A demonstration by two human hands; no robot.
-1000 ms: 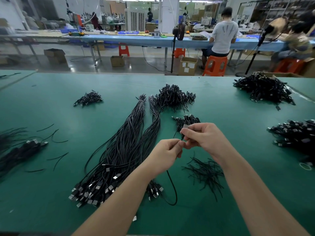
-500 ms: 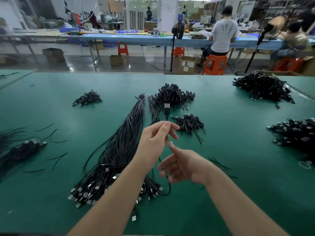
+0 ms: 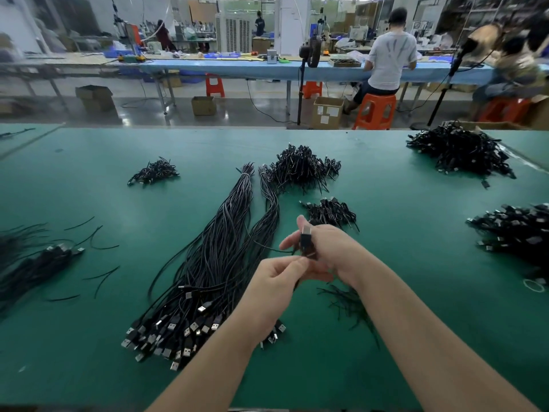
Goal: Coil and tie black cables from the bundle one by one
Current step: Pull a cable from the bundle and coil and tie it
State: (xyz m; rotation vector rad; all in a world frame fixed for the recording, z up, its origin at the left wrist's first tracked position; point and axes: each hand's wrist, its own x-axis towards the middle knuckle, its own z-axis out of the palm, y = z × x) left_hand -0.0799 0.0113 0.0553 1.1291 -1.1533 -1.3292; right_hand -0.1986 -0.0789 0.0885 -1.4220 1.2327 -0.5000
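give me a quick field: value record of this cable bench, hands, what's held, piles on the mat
surface: green mat
left hand: left hand pinches a thin black cable below the plug
right hand: right hand holds the cable's USB plug upright, fingers curled round it
main bundle: long uncoiled cable bundle, plug ends fanned toward the person
done piles: coiled cables at the bundle's far end, a smaller pile just beyond the hands
ties: loose black ties under the right forearm
stage: coiling just starting, no tie on yet

**Open lanes between the cable heaps**

Bare green table lies right of the hands. The long cable bundle blocks the left (plugs fanned toward the near edge); loose ties litter the mat beneath the right wrist.
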